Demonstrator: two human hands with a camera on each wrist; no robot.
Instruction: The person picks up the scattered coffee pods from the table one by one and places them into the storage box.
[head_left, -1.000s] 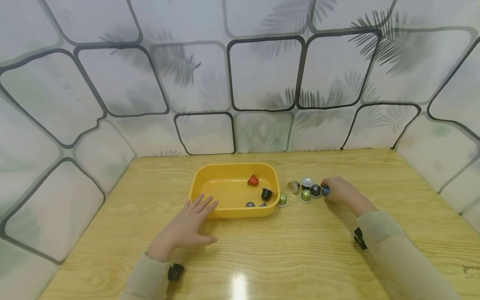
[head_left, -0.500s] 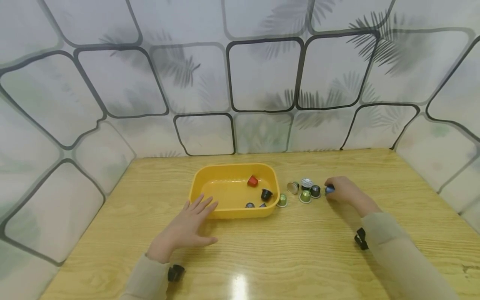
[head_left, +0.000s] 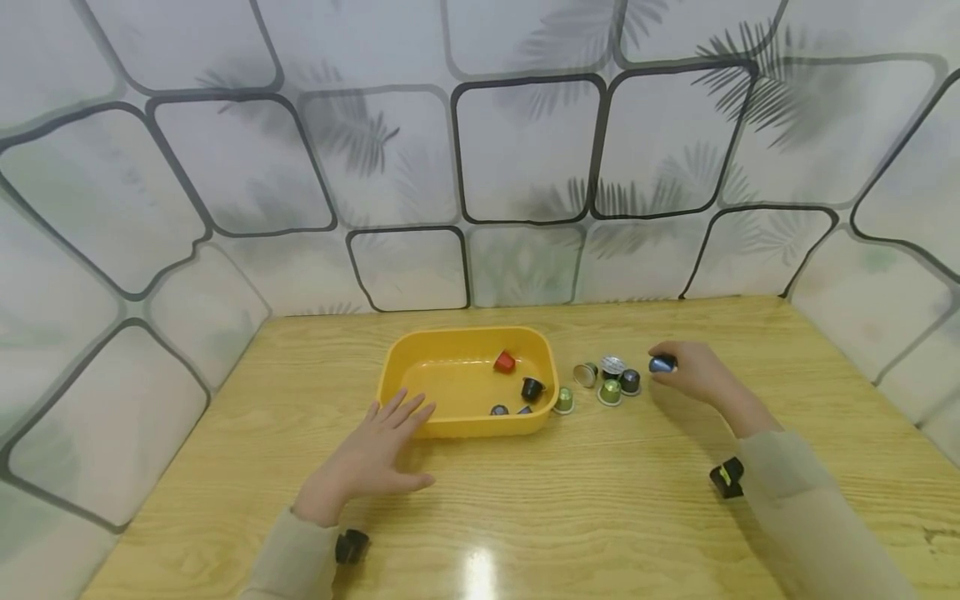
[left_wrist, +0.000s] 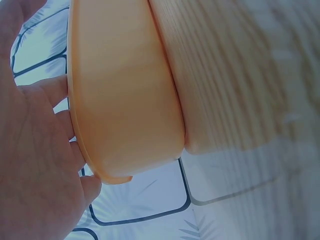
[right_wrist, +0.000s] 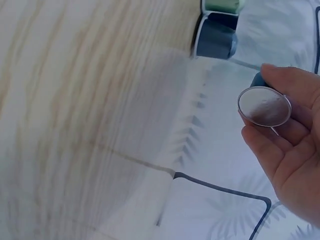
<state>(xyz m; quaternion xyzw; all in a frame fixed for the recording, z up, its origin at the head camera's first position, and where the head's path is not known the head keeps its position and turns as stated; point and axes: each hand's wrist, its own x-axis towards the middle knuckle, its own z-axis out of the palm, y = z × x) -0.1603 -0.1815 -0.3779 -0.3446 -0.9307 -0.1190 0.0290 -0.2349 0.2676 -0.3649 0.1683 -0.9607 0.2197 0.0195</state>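
Note:
My right hand (head_left: 697,375) pinches a blue coffee capsule (head_left: 662,363) between thumb and fingers, just above the table. Its silver foil lid (right_wrist: 264,107) faces the camera in the right wrist view. Left of it lies a cluster: a dark capsule (head_left: 630,382), a green capsule (head_left: 611,392), a silver-lidded capsule (head_left: 612,365) and a tipped capsule (head_left: 586,374). With fingers spread and straight, my left hand (head_left: 367,458) touches the rim of a yellow tray (head_left: 480,427). Inside the tray are a red capsule (head_left: 505,362), a black capsule (head_left: 532,388) and two partly hidden bluish ones.
Another green capsule (head_left: 564,400) stands against the tray's right side. The wooden table (head_left: 570,508) meets patterned walls (head_left: 525,150) at the back and both sides. Black wrist devices (head_left: 727,477) show at both sleeves.
My right hand has drawn the blue capsule to the right, away from the dark one, and raised it slightly with its side now in view. The left hand stays in place.

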